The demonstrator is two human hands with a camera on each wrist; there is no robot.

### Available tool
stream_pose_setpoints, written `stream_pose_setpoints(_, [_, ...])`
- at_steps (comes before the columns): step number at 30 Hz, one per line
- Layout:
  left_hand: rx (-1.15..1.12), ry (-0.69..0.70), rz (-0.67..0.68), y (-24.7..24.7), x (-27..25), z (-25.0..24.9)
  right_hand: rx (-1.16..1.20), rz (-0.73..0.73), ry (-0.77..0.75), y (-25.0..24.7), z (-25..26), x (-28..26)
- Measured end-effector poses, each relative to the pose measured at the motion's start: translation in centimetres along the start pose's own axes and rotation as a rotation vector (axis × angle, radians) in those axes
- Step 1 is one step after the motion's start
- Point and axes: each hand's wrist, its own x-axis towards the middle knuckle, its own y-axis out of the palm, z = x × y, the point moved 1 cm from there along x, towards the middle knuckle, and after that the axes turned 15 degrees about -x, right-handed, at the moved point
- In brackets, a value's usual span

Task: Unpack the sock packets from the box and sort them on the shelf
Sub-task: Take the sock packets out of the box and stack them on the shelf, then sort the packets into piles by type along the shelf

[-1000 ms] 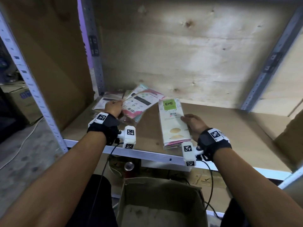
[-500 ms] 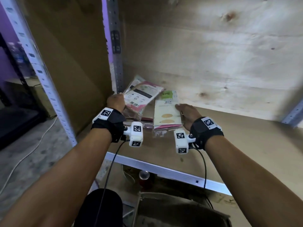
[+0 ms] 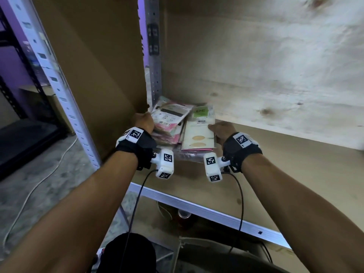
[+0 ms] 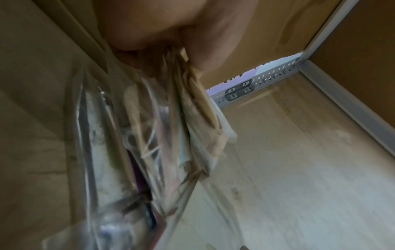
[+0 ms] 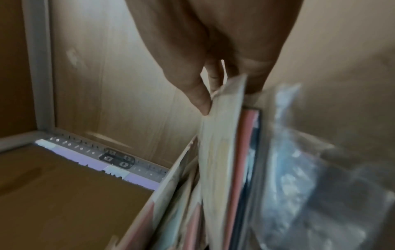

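In the head view my left hand point(image 3: 144, 123) grips the left edge of a stack of pink sock packets point(image 3: 170, 120) near the shelf's back left corner. The left wrist view shows thumb and fingers of that left hand point(image 4: 183, 55) pinching the stack of packets point(image 4: 171, 135). My right hand point(image 3: 221, 129) holds a cream sock packet with a green ENE label point(image 3: 199, 133) by its right edge, right beside the pink stack. Seen from the right wrist, the right hand point(image 5: 226, 88) pinches the ENE packet point(image 5: 222, 152) between thumb and fingers. The open cardboard box point(image 3: 226, 257) sits below the shelf.
The brown shelf board point(image 3: 295, 170) stretches to the right, with a metal front rail point(image 3: 216, 215). A cardboard side panel point(image 3: 88, 66) and a metal upright point(image 3: 154, 56) close the left side; plywood point(image 3: 275, 66) forms the back. A can point(image 3: 184, 213) stands under the shelf.
Both hands have carried their packets back and left into the shelf corner, and the ENE packet now lies against the pink stack. The head view has moved closer.
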Motion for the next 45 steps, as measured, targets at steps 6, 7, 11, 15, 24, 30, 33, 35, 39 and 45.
stream_pose_setpoints(6, [0.122, 0.031, 0.110, 0.2, 0.6, 0.9, -0.245, -0.039, -0.002, 0.6, 0.2, 1.9])
stream_pose_setpoints(7, [0.126, 0.028, 0.136, 0.3, 0.7, 1.1, -0.265, -0.040, 0.012, 0.6, 0.2, 2.1])
stream_pose_setpoints(11, [0.148, 0.068, 0.145, 0.3, 0.8, 1.9, -0.260, -0.075, 0.046, 0.7, -0.6, 2.5])
stream_pose_setpoints(15, [0.197, 0.117, 0.199, -0.4, 1.0, 2.0, -0.166, -0.014, 0.061, 1.3, -2.0, 1.6])
stream_pose_setpoints(24, [0.331, 0.162, 0.341, -1.1, -0.8, 1.2, -0.442, -0.063, -0.017, 0.0, -4.1, -1.1])
stream_pose_setpoints(30, [0.354, 0.380, 0.126, -0.2, -3.7, -1.0, -0.533, -0.045, -0.071, -2.8, -5.3, -2.8])
stream_pose_setpoints(33, [0.247, 0.470, 0.088, 0.9, -6.2, -2.1, -0.413, -0.039, -0.079, -4.2, -6.4, -3.8])
stream_pose_setpoints(35, [0.202, 0.535, 0.085, 1.8, -8.2, -2.5, -0.315, -0.043, -0.103, -5.4, -7.2, -4.6])
stream_pose_setpoints(39, [0.199, 0.591, 0.180, 4.4, -12.0, -2.6, -0.129, -0.065, -0.131, -7.8, -8.9, -6.6])
stream_pose_setpoints(45, [0.177, 0.431, 0.353, 9.2, -15.3, -1.3, 0.031, -0.125, -0.188, -11.7, -10.7, -9.0])
